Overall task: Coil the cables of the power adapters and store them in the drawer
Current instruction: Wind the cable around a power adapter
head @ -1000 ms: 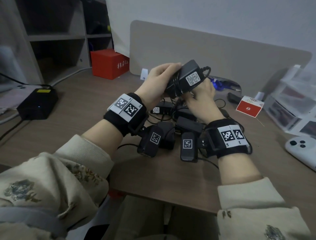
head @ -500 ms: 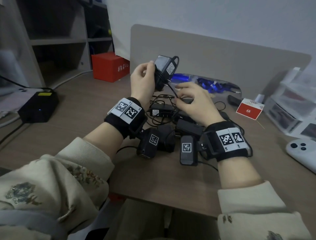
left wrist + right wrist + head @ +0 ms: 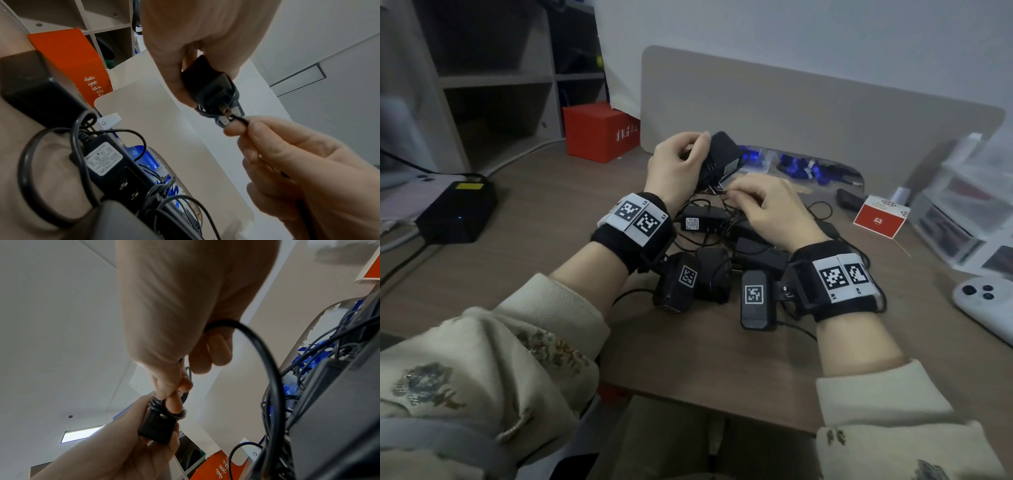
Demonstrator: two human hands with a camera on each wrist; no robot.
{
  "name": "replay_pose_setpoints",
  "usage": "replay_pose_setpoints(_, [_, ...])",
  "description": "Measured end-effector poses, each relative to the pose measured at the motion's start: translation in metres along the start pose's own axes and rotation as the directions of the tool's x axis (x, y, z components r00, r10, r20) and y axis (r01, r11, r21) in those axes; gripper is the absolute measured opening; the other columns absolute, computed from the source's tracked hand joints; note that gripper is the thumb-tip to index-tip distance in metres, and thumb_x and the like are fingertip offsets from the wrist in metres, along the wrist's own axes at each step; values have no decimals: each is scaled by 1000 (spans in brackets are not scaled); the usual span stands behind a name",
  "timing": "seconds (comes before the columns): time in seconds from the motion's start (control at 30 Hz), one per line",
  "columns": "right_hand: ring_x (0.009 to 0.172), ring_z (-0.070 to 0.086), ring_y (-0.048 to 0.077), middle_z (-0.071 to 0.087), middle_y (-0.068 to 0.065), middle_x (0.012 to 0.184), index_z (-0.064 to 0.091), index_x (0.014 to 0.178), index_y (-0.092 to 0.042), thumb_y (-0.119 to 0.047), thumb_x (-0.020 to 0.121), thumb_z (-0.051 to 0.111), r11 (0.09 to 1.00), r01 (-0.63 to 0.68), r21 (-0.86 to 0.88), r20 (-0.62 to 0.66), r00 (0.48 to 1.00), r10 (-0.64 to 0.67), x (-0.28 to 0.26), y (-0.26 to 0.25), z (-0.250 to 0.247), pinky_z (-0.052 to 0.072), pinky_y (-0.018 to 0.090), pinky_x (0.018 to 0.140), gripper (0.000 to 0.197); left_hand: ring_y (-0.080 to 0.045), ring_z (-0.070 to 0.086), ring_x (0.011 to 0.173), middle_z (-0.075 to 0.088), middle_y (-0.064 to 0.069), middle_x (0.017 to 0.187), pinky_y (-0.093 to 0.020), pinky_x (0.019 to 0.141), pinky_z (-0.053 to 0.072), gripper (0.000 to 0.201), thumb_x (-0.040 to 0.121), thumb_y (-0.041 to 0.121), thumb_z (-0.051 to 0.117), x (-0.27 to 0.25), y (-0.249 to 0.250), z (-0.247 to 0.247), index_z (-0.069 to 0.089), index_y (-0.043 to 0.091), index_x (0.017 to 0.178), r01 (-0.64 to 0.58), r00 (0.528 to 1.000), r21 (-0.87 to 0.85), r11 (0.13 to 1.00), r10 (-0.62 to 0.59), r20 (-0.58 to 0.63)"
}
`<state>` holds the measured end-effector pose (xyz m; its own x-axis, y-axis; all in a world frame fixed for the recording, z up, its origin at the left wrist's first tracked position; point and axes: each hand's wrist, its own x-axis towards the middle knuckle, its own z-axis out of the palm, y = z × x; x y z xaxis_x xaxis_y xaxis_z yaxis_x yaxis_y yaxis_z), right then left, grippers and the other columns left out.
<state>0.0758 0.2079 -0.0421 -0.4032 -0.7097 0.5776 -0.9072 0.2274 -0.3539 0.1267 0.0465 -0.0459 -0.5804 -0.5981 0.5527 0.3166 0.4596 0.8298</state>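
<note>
My left hand (image 3: 681, 164) grips a black power adapter (image 3: 722, 156) above the desk, its two metal prongs showing in the left wrist view on the adapter (image 3: 213, 91). Its thin black cable (image 3: 239, 119) is wound around the body near the prongs. My right hand (image 3: 760, 202) pinches that cable between thumb and fingertips right by the adapter (image 3: 158, 426), and a loop of cable (image 3: 265, 353) hangs from the hand. Under both hands lies a pile of several more black adapters (image 3: 700, 222) with tangled cables. No drawer is in view.
A red box (image 3: 599, 132) stands at the back left, beside a grey shelf unit (image 3: 493, 82). A black box (image 3: 457, 212) lies at the left, a small red-and-white box (image 3: 880, 217) and clear plastic drawers (image 3: 962, 212) at the right. A white controller (image 3: 986, 305) sits at the right edge. A beige divider (image 3: 808, 113) stands behind.
The adapter has turned in my left hand and come lower. My right hand has moved up to it and now pinches the cable beside the prongs.
</note>
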Motion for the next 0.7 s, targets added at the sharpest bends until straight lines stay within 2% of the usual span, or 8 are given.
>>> replay_pose_setpoints(0.1, [83,62,15,67,-7,85,74,89,-17,-23,91,63,1000,0,28,-57,998,1,0,-1,1,51,41,77,13,-12,39,54,44,3,54,-28,56,32,49,93,44,53,0,-1,-1,57,9,60,-62,995,91,994,55,81])
replay_pose_setpoints(0.2, [76,60,15,65,-7,78,74,85,-22,-34,88,63,1000,-2,12,-85,996,3,0,-2,3,51,45,70,16,-9,35,50,40,3,50,-26,52,30,55,98,40,56,-3,1,-1,53,15,49,6,990,102,995,-20,141])
replay_pose_setpoints(0.33, [68,51,10,58,-8,70,73,81,-23,-36,86,69,999,-24,-34,-165,986,18,0,-4,2,44,36,62,15,-4,28,40,32,11,42,-22,46,26,57,100,38,54,-6,5,-1,43,18,48,25,973,140,990,-56,224])
replay_pose_setpoints(0.43, [66,49,5,55,-11,65,74,76,-25,-43,81,73,995,-57,-86,-226,973,36,-1,-5,2,37,26,58,18,-7,23,34,23,12,34,-18,39,18,53,100,36,54,-7,6,-2,45,9,55,22,942,193,981,-85,326])
replay_pose_setpoints(0.5, [62,49,3,52,-14,58,71,72,-28,-50,76,74,988,-122,-100,-260,961,93,-2,-4,1,33,20,56,23,-5,27,36,31,12,36,-18,40,23,51,99,36,56,-8,6,-3,56,12,55,20,917,197,980,-97,388])
replay_pose_setpoints(0.6, [61,52,2,56,-13,54,69,71,-27,-59,73,73,969,-226,-104,-261,946,192,-2,-2,-1,37,25,57,33,2,47,42,55,13,44,-14,46,37,35,98,33,58,-11,8,-5,70,25,67,32,890,156,987,-99,445])
replay_pose_setpoints(0.63, [64,53,3,59,-12,58,69,72,-26,-62,72,72,963,-249,-100,-262,941,216,-2,-2,-1,39,27,59,36,2,57,51,66,12,55,-15,52,46,26,97,33,59,-12,8,-5,75,24,78,52,881,127,991,-106,461])
replay_pose_setpoints(0.7, [66,53,5,59,-11,61,66,73,-24,-66,70,71,955,-283,-84,-265,931,253,-2,-1,-2,40,27,60,42,-12,70,75,77,-2,82,-26,72,57,21,95,37,61,-14,7,-6,77,23,94,112,853,67,991,-130,505])
